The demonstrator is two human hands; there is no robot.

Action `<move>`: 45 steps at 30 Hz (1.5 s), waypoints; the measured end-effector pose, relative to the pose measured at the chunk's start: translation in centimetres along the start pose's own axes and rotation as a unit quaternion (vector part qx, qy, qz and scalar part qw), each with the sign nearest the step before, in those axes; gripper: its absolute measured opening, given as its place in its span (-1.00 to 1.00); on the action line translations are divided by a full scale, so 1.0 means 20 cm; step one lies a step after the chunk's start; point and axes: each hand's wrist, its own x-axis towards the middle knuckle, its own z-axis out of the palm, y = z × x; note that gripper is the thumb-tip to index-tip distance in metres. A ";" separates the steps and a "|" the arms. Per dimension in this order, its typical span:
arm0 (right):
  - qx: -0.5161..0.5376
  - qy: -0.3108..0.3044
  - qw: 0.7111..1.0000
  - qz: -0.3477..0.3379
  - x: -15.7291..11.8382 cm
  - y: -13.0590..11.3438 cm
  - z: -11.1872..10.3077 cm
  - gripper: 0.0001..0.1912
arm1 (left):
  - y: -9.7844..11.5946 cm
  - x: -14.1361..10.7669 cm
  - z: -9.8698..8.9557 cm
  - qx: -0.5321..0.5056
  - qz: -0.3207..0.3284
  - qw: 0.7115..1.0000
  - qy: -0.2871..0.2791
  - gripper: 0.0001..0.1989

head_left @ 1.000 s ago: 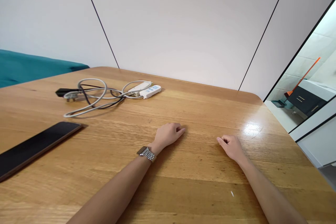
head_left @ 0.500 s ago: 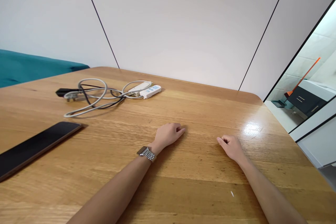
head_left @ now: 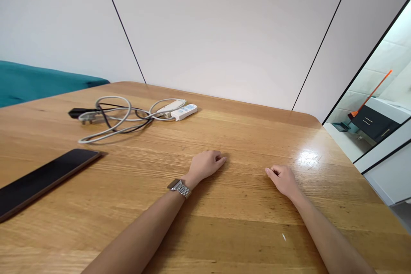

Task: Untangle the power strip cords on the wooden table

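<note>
My left hand [head_left: 206, 164] rests on the wooden table [head_left: 244, 218], its fingers curled into a loose fist with the thumb against them. A watch [head_left: 175, 184] with a metal band is on that wrist. Across a short gap to the right, my right hand [head_left: 283, 180] lies on the wood in a similar loose fist, thumb pointing inward. Nothing shows in either fist. Nearest the left hand, beyond it, is a white power strip-like block [head_left: 184, 112] with blue marks. A thin white sliver [head_left: 284, 236] lies on the tabletop, left of my right forearm.
Grey and black cables [head_left: 124, 130] lie tangled at the back left, with a black plug-like end [head_left: 80, 113]. A dark tablet [head_left: 45, 180] lies at the left. A white wall [head_left: 218, 34] stands behind the table; a teal seat [head_left: 41, 80] is beyond its left edge.
</note>
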 end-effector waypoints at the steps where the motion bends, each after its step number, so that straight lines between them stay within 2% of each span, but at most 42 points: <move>1: 0.001 0.000 1.000 -0.001 0.00 0.00 0.00 -0.50 | 0.00 0.00 0.00 0.001 0.000 1.000 0.000 -0.64; 45: -0.001 -0.005 1.000 0.004 0.00 -0.01 -0.01 -0.52 | 0.01 0.00 -0.02 0.005 -0.006 1.000 -0.010 -0.63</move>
